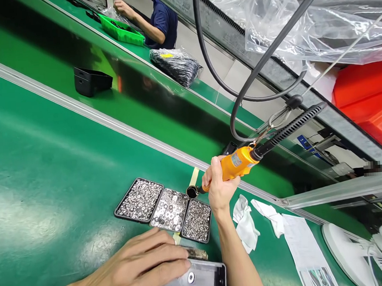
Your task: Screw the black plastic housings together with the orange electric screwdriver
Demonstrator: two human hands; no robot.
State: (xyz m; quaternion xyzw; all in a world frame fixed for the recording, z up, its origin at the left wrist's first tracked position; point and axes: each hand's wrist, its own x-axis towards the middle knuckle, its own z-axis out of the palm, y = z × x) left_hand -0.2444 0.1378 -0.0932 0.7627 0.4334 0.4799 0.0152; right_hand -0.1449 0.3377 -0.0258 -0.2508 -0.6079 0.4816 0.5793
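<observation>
An orange electric screwdriver (236,163) is gripped in my right hand (221,191), its tip end pointing down-left at a small round black piece (192,191) beside the trays. Its black cable sleeve runs up to the right. My left hand (144,268) lies with its fingers stretched across the near side of a black rectangular plastic housing (206,285). Inside the housing, a small metal washer (191,277) shows. Beyond my left hand stand three black trays of small metal parts: a left tray (139,201), a middle tray of washers (170,210) and a right tray (197,220).
White cloths (245,224) and a printed sheet (303,248) lie right of my arm, near a white fan (349,254). A black housing (91,80) sits on the green belt. Across it, a co-worker (163,23) works by a green bin (121,32). Cables (257,68) hang overhead.
</observation>
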